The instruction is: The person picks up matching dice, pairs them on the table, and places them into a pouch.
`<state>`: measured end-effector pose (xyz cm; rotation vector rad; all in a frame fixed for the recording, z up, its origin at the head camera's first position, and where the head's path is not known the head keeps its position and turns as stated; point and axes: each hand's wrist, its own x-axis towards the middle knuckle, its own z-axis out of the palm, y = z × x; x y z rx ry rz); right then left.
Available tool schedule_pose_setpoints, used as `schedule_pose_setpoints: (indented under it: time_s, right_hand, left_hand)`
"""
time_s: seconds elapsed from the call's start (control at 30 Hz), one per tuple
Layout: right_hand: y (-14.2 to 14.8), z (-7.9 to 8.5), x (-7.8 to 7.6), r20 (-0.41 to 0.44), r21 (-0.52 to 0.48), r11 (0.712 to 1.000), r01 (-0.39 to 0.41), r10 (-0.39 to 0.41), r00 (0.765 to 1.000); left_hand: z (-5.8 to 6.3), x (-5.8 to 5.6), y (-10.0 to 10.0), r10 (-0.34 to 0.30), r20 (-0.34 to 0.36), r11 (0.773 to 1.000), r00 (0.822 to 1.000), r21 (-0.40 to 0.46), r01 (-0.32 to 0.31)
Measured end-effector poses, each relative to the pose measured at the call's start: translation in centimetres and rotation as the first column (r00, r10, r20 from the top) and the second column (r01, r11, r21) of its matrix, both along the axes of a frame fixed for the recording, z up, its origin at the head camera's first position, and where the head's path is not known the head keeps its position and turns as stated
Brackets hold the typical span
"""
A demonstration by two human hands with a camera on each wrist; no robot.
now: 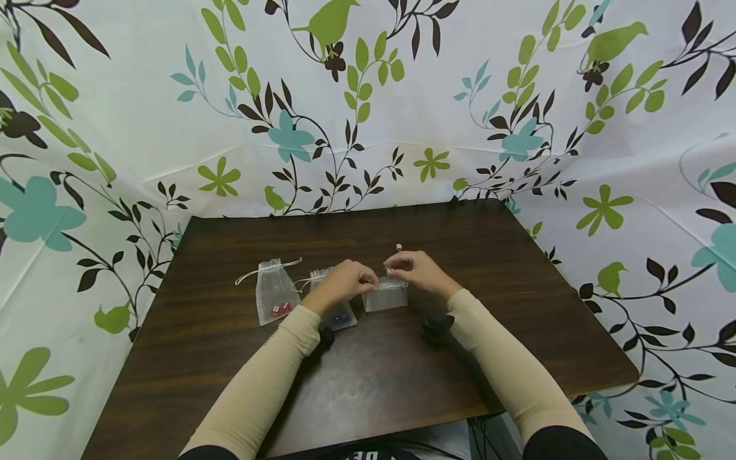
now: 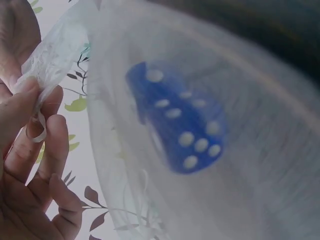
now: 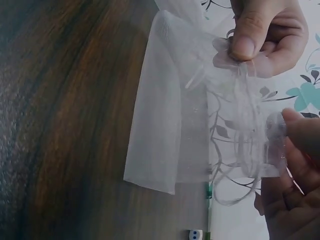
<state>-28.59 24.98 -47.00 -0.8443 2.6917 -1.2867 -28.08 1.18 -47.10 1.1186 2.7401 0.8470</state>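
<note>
A white sheer drawstring bag (image 1: pixel 385 298) stands on the table between my hands. My left hand (image 1: pixel 347 281) pinches its gathered top with thumb and fingers. Thumb and fingers of my right hand (image 1: pixel 422 271) pinch the opposite side of the mouth, seen in the right wrist view as a see-through edge (image 3: pixel 274 142). Loops of pale cord (image 3: pixel 257 145) hang at the mouth, and no dice show through the cloth. Under my left forearm lies a second sheer bag with blue dice (image 2: pixel 175 120). A single white die (image 1: pixel 399 246) sits just beyond my right hand.
Left of my hands, another sheer bag (image 1: pixel 270 284) with red dice (image 1: pixel 281 310) lies flat, its white cord spread out. All stand on a dark wooden table (image 1: pixel 374 377). A leaf-patterned cloth (image 1: pixel 368 160) hangs behind the far edge.
</note>
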Motion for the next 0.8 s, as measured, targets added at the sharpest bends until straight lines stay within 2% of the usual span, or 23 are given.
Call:
schedule_pose_setpoints:
  time_s: [0.23,0.43,0.53,0.67,0.8]
  right_hand:
    - [0.1,0.1,0.2,0.01,0.053,0.996,-0.078,0.078,0.997]
    - [0.3,0.1,0.3,-0.022,0.025,0.996,-0.091,0.091,0.996]
    - [0.7,0.1,-0.1,-0.025,-0.03,0.998,-0.053,0.052,0.998]
    - [1.5,-0.1,-1.5,-0.004,-0.1,0.993,0.063,-0.063,0.998]
    - [2.4,-0.8,-3.7,0.072,-0.158,0.965,0.212,-0.202,0.977]
  left_hand:
    - [0.2,0.2,-0.2,0.013,-0.004,1.0,1.0,0.0,-0.013]
    - [-0.2,0.1,-0.3,-0.008,-0.033,1.0,0.999,0.03,0.009]
    - [-0.3,0.1,-0.4,-0.013,-0.047,0.999,0.999,0.037,0.015]
    - [-0.3,0.1,-0.4,-0.014,-0.051,0.999,0.999,0.04,0.016]
    - [-0.2,0.2,-0.4,-0.017,-0.051,0.999,0.999,0.041,0.019]
